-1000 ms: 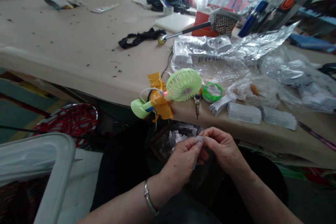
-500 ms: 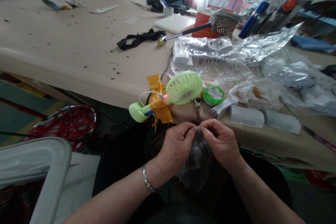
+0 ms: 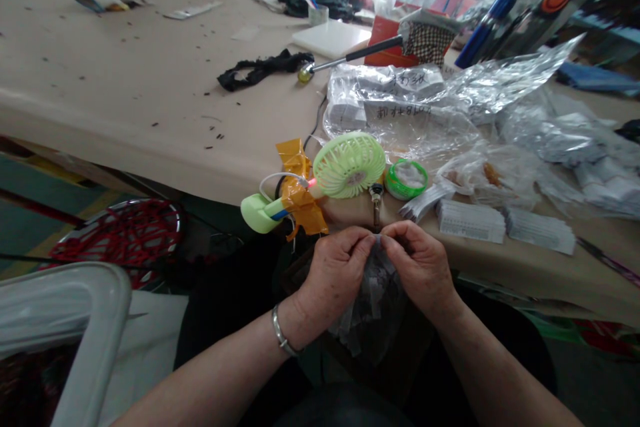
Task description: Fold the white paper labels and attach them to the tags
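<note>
"Where's the small white slip [image 3: 378,239]?"
"The left hand [image 3: 337,267] and right hand [image 3: 420,267] both pinch it, close together, near the metal-tipped tool [image 3: 376,197] at the table's [image 3: 165,87] edge."

Left fingers [image 3: 361,252] and right fingers [image 3: 393,250] pinch a pale slip [image 3: 377,239] near the green fan [image 3: 349,167].

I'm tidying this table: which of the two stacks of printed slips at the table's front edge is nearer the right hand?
The left stack, next to the fanned white strips; the right stack lies farther from the right hand.
</note>
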Demonstrator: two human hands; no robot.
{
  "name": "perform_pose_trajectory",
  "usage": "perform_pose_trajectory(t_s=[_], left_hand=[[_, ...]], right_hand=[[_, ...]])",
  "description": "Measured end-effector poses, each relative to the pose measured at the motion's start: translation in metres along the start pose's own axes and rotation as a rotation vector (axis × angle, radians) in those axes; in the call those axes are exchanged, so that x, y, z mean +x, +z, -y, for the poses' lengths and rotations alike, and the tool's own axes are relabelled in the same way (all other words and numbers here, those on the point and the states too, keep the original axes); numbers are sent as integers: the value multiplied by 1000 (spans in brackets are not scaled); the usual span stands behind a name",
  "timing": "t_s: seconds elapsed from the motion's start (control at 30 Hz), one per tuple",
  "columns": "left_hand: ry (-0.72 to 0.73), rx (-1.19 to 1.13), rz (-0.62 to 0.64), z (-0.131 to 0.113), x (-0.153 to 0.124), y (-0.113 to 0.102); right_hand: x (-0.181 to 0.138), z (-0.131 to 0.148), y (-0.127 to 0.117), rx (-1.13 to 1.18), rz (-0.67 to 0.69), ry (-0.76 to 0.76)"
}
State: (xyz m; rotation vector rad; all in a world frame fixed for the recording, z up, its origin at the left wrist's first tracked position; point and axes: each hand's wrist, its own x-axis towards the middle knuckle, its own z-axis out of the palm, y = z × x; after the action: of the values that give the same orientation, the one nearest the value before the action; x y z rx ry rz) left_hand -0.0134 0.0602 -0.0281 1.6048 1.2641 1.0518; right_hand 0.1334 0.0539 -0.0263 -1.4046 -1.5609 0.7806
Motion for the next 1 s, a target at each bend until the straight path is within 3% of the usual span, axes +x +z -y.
perform_pose_trajectory(t_s=[0.5,0.67,0.77,0.87,1.0], left_hand=[[30,26,-36,1,8,2],[23,11,-1,-2,-6,-3],[-28,6,27,7,-14,-3],[-65,34,60,20,-16,-1],[-110,67,45,30,-18,4]], right_hand=[[0,-1,4,-58,-69,-22],[-12,2,-6,-134,9,-97],[-16,-1,-22,-278,-34,-243],[-14,-9,-38,-545,-188,-400],[-7,-23,-44,-853,-283,-447]])
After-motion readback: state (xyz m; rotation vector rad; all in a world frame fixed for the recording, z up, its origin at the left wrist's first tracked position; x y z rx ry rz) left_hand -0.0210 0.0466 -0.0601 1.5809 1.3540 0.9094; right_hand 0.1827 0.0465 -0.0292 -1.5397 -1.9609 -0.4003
